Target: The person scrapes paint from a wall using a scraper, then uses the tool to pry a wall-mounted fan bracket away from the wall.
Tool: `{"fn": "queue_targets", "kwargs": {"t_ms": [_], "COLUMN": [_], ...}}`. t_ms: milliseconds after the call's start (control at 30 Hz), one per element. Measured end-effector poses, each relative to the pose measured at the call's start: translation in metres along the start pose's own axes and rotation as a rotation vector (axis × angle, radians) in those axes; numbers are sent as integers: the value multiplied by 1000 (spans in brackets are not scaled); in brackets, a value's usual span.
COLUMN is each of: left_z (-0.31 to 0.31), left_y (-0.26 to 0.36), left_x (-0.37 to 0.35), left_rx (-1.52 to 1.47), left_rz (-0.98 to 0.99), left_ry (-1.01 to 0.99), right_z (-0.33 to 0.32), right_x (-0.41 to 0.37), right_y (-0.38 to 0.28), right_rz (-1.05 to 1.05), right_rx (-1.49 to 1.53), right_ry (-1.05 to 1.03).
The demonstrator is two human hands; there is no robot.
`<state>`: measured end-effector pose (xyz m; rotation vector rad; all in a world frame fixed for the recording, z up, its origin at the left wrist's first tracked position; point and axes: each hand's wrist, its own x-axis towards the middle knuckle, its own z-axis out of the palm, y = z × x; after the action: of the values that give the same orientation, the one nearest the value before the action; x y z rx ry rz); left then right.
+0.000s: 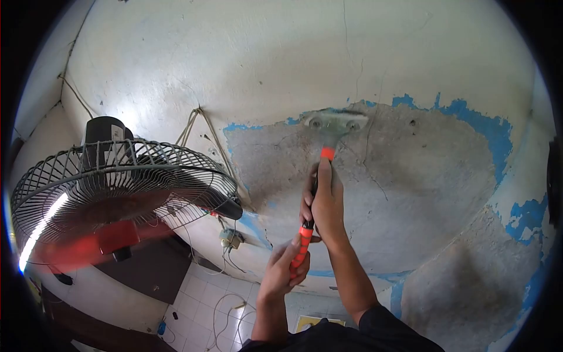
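Note:
A wide-bladed paint scraper (326, 154) with an orange-and-black handle is held up against the wall (281, 176). My left hand (282, 271) wraps round the orange lower end of its handle. Higher up, my right hand (326, 202) grips the black part, its thumb stretched along the handle toward the head. The blurred scraper head lies at the upper edge of a bare grey patch, where white paint and a ragged strip of blue paint (475, 117) border it. Thin cracks run through the bare plaster near the blade.
At left, a wall fan (126, 182) with a wire cage and blurred red blades juts out close to my arms. A looped cord (208, 126) hangs beside it. Below are a small wired box (230, 239), a cable (214, 320) and the tiled floor (196, 293).

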<state>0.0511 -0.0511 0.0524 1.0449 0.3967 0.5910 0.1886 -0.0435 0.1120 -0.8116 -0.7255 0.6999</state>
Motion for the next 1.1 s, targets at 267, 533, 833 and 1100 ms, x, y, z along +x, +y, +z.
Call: {"fn": "queue_targets", "kwargs": {"t_ms": [267, 533, 833, 1100], "left_z": [3, 11, 16, 15], "left_y": [-1, 0, 2, 3], "left_x": [-10, -7, -8, -13], "left_rx": [43, 29, 33, 26], "left_rz": [-19, -24, -13, -31], "left_ry": [-19, -50, -19, -28], "right_z": [-6, -11, -11, -8], "right_x": [-1, -5, -4, -1], "right_y": [-7, -11, -13, -13], "right_rz": [-12, 8, -11, 1], "right_rx": [-30, 2, 0, 18], "right_ry": [-5, -18, -22, -24]}}
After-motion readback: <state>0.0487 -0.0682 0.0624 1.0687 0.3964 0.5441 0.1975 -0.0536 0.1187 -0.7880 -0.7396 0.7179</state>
